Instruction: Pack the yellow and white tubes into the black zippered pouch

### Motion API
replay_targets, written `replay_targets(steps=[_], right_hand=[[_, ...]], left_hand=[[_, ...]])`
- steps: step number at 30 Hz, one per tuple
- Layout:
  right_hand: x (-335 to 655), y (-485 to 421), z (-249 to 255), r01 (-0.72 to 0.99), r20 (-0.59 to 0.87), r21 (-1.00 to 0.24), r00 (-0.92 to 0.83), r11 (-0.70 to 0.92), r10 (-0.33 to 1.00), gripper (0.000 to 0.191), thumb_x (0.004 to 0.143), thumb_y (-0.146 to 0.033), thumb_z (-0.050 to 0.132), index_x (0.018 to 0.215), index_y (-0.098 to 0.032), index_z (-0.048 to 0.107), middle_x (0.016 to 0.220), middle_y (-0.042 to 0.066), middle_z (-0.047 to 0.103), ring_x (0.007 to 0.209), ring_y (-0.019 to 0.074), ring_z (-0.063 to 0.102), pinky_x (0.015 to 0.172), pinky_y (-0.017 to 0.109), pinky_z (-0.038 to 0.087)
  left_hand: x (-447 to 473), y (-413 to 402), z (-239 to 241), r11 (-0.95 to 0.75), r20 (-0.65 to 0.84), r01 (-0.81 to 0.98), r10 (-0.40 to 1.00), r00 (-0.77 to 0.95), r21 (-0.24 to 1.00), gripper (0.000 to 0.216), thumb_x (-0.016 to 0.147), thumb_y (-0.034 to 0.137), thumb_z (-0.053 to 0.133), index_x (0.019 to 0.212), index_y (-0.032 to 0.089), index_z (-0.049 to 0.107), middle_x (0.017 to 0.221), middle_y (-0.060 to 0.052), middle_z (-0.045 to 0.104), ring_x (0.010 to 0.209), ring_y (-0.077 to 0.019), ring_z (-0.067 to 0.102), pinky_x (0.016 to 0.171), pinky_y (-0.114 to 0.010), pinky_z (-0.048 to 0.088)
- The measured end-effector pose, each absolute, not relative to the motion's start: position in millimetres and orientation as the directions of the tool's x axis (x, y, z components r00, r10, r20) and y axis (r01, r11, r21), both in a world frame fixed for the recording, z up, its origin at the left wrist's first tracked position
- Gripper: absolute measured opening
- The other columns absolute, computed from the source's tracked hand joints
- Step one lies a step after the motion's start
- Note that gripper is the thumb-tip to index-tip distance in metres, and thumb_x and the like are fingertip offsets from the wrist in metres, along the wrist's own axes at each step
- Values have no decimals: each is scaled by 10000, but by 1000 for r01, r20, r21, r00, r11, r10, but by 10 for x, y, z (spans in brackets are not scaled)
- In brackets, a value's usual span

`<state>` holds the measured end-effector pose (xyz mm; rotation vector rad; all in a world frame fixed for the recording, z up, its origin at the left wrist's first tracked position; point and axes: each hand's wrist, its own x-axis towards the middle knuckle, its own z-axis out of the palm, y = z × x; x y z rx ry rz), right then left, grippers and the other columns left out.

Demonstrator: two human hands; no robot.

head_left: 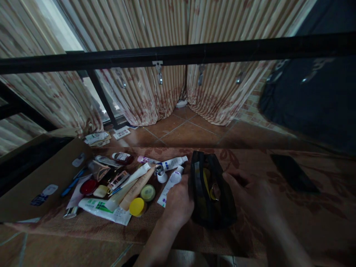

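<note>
A black mesh pouch [211, 193] lies open on the patterned cloth, something yellow and a metal ring showing inside. My left hand [178, 203] grips the pouch's left edge, fingers curled round it. My right hand [244, 193] rests on the pouch's right side, fingers bent at its opening and pinching the edge. Just left of my left hand lies a white tube with blue print [170, 185].
Several tubes, small jars and lids [137, 206] lie scattered left of the pouch. A cardboard box [41, 178] stands at far left. A dark phone [294, 172] lies at right. A black rail [178, 53] crosses overhead, curtains behind.
</note>
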<state>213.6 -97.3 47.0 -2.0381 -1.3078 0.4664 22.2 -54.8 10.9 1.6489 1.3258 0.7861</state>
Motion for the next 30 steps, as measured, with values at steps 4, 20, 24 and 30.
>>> replay_targets(steps=[4, 20, 24, 30], right_hand=[[2161, -942, 415, 669, 83, -704, 411, -239, 908, 310, 845, -493, 570, 923, -225, 706, 798, 33, 734, 678, 209, 674, 593, 302, 450], [2236, -832, 128, 226, -91, -951, 445, -209, 891, 307, 766, -401, 631, 972, -176, 663, 766, 47, 720, 683, 218, 677, 601, 311, 496], [2235, -817, 122, 33, -156, -982, 419, -187, 895, 340, 711, -435, 701, 935, -187, 639, 802, 47, 718, 687, 202, 664, 623, 308, 504], [2188, -796, 171, -68, -170, -986, 361, -156, 917, 350, 681, -451, 725, 899, -193, 629, 792, 45, 711, 685, 189, 655, 631, 300, 507]], left_hand=[[225, -520, 140, -99, -36, 529, 970, 239, 843, 355, 814, 105, 534, 1144, 208, 616, 926, -100, 737, 900, -269, 693, 801, -355, 486], [235, -553, 246, -229, 140, 357, 956, 256, 906, 306, 918, 330, 556, 1192, 197, 591, 913, -42, 662, 817, -181, 632, 736, -296, 498], [234, -584, 251, -387, 295, 293, 903, 312, 874, 342, 875, 282, 622, 1212, 230, 601, 1196, -84, 570, 1110, -213, 569, 954, -343, 478], [265, -633, 259, -511, 342, 347, 828, 445, 786, 377, 834, 297, 671, 1205, 258, 619, 1527, -89, 304, 1393, -293, 351, 1133, -465, 342]])
